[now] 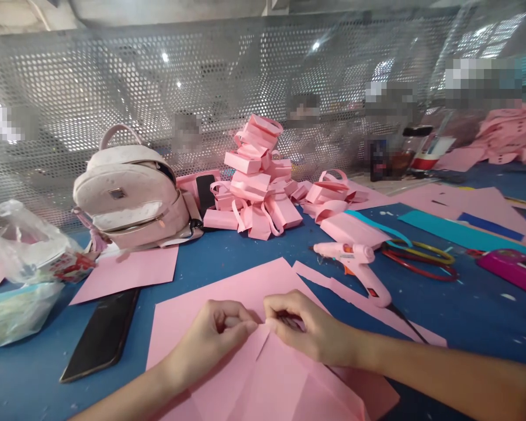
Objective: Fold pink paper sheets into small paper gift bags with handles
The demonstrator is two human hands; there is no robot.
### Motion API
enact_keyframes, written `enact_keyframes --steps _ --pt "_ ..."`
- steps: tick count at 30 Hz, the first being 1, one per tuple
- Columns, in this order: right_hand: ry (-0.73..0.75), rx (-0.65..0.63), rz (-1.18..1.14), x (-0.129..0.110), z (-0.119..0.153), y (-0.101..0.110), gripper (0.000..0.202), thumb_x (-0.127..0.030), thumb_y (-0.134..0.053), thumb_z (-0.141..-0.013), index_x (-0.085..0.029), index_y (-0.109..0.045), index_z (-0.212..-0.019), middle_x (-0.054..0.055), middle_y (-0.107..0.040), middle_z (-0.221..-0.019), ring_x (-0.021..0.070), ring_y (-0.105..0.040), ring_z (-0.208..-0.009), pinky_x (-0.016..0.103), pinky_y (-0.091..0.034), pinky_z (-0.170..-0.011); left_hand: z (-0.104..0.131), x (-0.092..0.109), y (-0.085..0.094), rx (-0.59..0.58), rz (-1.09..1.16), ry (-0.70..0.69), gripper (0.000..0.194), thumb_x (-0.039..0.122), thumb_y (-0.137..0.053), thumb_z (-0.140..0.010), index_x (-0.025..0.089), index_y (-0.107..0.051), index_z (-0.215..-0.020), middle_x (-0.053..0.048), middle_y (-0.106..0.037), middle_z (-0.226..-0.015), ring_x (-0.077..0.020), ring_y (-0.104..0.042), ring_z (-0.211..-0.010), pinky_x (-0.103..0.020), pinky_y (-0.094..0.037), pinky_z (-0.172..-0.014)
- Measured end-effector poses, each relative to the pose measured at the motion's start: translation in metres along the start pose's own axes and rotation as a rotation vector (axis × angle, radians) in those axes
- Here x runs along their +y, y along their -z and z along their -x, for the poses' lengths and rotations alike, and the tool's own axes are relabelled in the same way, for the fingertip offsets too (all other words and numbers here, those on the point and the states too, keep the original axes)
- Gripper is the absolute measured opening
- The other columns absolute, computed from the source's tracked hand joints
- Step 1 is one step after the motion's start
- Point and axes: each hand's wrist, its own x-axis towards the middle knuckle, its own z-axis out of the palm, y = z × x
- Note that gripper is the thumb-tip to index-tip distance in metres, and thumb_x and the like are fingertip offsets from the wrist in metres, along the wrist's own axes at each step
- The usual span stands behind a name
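Observation:
My left hand [221, 330] and my right hand [307, 327] meet over the front middle of the blue table. Both are closed, thumbs and fingers pinching the top edge of a folded piece of pink paper [284, 380]. A short slit or seam runs down from the pinched spot. Under it lies a larger flat pink sheet [179, 316]. Just beyond my right hand, a pink glue gun [355, 266] rests on its side, its cord running back toward my right forearm. A narrow pink strip [386, 313] lies beside it.
A pile of folded pink paper pieces [258, 187] stands at the back, near a pale backpack [127, 193]. At left are a black phone [103, 333] and plastic bags [20, 310]. Scissors [421, 260], a blue strip [456, 231] and a magenta tool [512, 269] lie right. A perforated metal screen [228, 76] rises behind.

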Motion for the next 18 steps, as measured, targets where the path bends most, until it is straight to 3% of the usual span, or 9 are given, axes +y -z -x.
enact_keyframes --steps 2,8,12,18 --pt "0.015 0.030 -0.004 -0.001 0.001 0.002 0.028 -0.026 -0.047 -0.092 -0.021 -0.035 -0.067 -0.007 -0.030 -0.060 0.0099 -0.028 -0.055 0.026 -0.023 -0.050 0.000 0.000 0.006 0.019 0.023 0.013 0.041 0.053 -0.066 -0.082 0.014 -0.061 -0.069 0.008 -0.029 -0.053 -0.0072 -0.022 -0.050 -0.023 -0.019 -0.049" --pt "-0.008 0.113 -0.046 -0.001 -0.002 0.007 0.032 -0.031 -0.047 -0.093 -0.022 -0.033 -0.066 -0.007 -0.030 -0.062 0.0106 -0.027 -0.059 0.026 -0.023 -0.053 -0.001 -0.001 0.018 0.086 0.167 0.092 0.051 0.063 -0.071 -0.075 0.014 -0.059 -0.068 -0.001 -0.055 -0.061 -0.0082 -0.039 -0.050 -0.021 -0.028 -0.048" --pt "-0.060 0.160 -0.123 0.001 -0.004 0.007 0.033 -0.032 -0.048 -0.093 -0.022 -0.032 -0.066 -0.007 -0.028 -0.063 0.0100 -0.025 -0.058 0.026 -0.020 -0.052 -0.005 -0.001 0.020 0.141 0.174 0.104 0.052 0.064 -0.074 -0.072 0.015 -0.058 -0.067 0.001 -0.053 -0.058 -0.0077 -0.039 -0.049 -0.020 -0.029 -0.047" --pt "-0.080 0.120 -0.084 0.001 -0.003 0.009 0.039 -0.040 -0.048 -0.095 -0.022 -0.031 -0.065 -0.006 -0.029 -0.063 0.0104 -0.027 -0.058 0.027 -0.022 -0.053 -0.005 0.007 0.021 0.154 0.124 0.120 0.052 0.065 -0.073 -0.071 0.015 -0.057 -0.066 0.001 -0.052 -0.057 -0.0091 -0.041 -0.051 -0.020 -0.029 -0.047"
